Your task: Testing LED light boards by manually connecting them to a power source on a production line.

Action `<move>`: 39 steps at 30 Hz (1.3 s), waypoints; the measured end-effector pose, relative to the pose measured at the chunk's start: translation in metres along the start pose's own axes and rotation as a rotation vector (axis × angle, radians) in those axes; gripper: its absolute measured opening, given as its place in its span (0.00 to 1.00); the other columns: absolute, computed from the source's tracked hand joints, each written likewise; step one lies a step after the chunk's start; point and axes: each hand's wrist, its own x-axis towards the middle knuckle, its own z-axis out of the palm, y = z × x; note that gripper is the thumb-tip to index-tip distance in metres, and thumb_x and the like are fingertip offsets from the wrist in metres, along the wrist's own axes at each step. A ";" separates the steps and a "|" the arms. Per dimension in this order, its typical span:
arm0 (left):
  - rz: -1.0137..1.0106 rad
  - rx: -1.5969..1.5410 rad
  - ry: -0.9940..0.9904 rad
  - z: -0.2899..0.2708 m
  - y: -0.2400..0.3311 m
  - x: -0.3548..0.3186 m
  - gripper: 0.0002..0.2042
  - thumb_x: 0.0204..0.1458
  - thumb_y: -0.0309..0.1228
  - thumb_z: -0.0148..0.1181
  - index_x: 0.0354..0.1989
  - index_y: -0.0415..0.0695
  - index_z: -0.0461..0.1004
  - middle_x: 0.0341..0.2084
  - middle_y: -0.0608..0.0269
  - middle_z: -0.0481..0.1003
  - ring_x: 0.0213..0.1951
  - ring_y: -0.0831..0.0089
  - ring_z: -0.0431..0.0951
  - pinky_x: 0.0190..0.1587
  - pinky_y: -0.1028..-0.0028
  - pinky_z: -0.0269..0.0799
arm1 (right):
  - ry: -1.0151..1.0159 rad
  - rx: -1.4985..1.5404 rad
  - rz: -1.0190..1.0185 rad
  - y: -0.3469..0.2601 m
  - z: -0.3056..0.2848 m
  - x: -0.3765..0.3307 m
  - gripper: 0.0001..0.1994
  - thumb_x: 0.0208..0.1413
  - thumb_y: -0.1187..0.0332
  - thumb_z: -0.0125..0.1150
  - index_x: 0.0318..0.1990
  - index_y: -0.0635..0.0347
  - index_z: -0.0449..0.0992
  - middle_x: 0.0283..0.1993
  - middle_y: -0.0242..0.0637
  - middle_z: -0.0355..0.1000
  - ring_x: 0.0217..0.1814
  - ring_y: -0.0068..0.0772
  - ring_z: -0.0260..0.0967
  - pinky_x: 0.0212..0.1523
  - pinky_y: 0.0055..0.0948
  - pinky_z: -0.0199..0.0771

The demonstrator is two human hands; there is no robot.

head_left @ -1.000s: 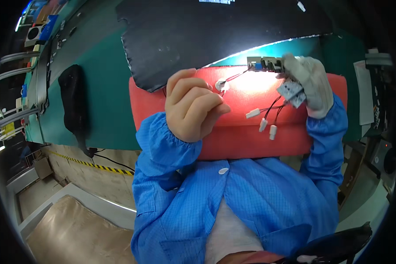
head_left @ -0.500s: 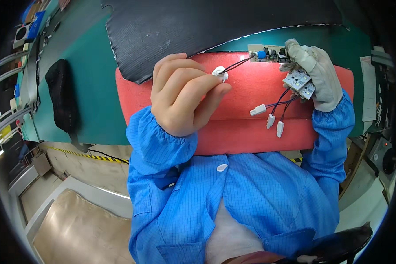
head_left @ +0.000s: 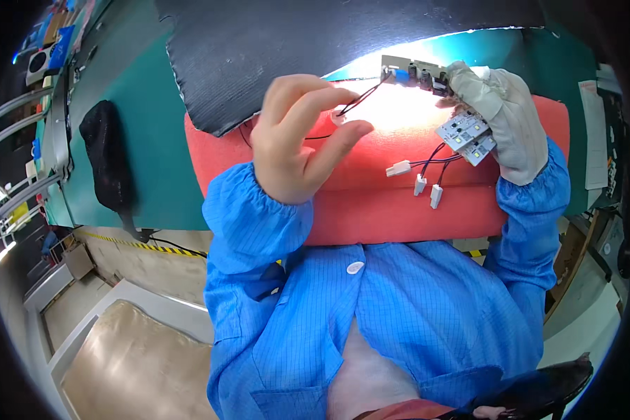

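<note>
In the head view, the board [head_left: 418, 75] sits at the fingertips of the gloved right hand [head_left: 500, 115], its long axis running across, dipping slightly to the right. Its right end is clamped in those fingers; its free left end points toward the left hand [head_left: 290, 140]. Just below the gloved fingers, two overlapping plates [head_left: 467, 136] jut to the lower left — their faces turned up — and seem held in the same grip.

From the plates hang three plugs [head_left: 420, 185], well below the gloved fingertips: the leftmost points left, the other two downward.

The left thumb and fingers stand apart, with a white piece [head_left: 339, 116] showing in the gap; whether they touch it, I cannot tell. Dark wires [head_left: 362, 99] slant from beside it up to the board's left end.

Under both hands lies a red pad [head_left: 399, 220] on the green tabletop [head_left: 162, 98]. Right of the gloved fingers is a white sheet [head_left: 593, 136] — any print on it, or on the board, is too small to read.
</note>
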 end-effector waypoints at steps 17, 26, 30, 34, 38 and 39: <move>-0.350 -0.206 0.719 -0.048 -0.074 0.036 0.05 0.51 0.23 0.56 0.34 0.38 0.78 0.28 0.63 0.77 0.31 0.79 0.74 0.33 0.80 0.68 | 0.043 1.217 0.795 -0.017 -0.001 0.016 0.25 0.57 0.57 0.51 0.57 0.64 0.62 0.49 0.42 0.68 0.43 0.27 0.71 0.34 0.22 0.77; -0.034 -0.177 -0.233 0.009 -0.017 0.015 0.08 0.47 0.27 0.59 0.37 0.44 0.78 0.28 0.58 0.74 0.32 0.63 0.74 0.35 0.69 0.71 | 0.114 1.142 0.802 -0.034 0.004 0.019 0.23 0.57 0.62 0.51 0.56 0.66 0.62 0.39 0.41 0.73 0.23 0.15 0.67 0.19 0.14 0.71; -0.270 -0.455 -0.254 0.005 -0.001 0.008 0.08 0.49 0.28 0.58 0.37 0.40 0.77 0.29 0.59 0.74 0.33 0.69 0.75 0.35 0.73 0.70 | 0.102 1.130 0.842 -0.040 0.002 0.023 0.18 0.61 0.62 0.46 0.52 0.63 0.68 0.39 0.38 0.73 0.20 0.12 0.61 0.15 0.12 0.59; -0.386 -0.611 -0.314 0.004 -0.001 0.005 0.08 0.49 0.29 0.59 0.35 0.38 0.76 0.30 0.61 0.74 0.32 0.75 0.72 0.33 0.76 0.66 | 0.069 1.135 0.786 -0.036 0.004 0.018 0.19 0.60 0.60 0.46 0.53 0.63 0.67 0.39 0.37 0.73 0.18 0.12 0.58 0.15 0.12 0.58; -0.392 -0.620 -0.355 0.004 -0.004 0.002 0.08 0.47 0.29 0.62 0.34 0.39 0.76 0.28 0.62 0.73 0.32 0.75 0.71 0.33 0.77 0.64 | 0.153 1.073 0.724 -0.039 -0.001 0.021 0.20 0.60 0.57 0.47 0.52 0.63 0.68 0.35 0.36 0.73 0.16 0.11 0.57 0.15 0.12 0.57; -0.369 -0.631 -0.284 0.004 -0.003 0.000 0.09 0.46 0.28 0.63 0.34 0.38 0.76 0.28 0.63 0.73 0.32 0.75 0.71 0.34 0.76 0.65 | 0.128 1.082 0.699 -0.038 -0.003 0.021 0.21 0.60 0.56 0.48 0.51 0.63 0.68 0.33 0.36 0.73 0.16 0.11 0.57 0.15 0.12 0.57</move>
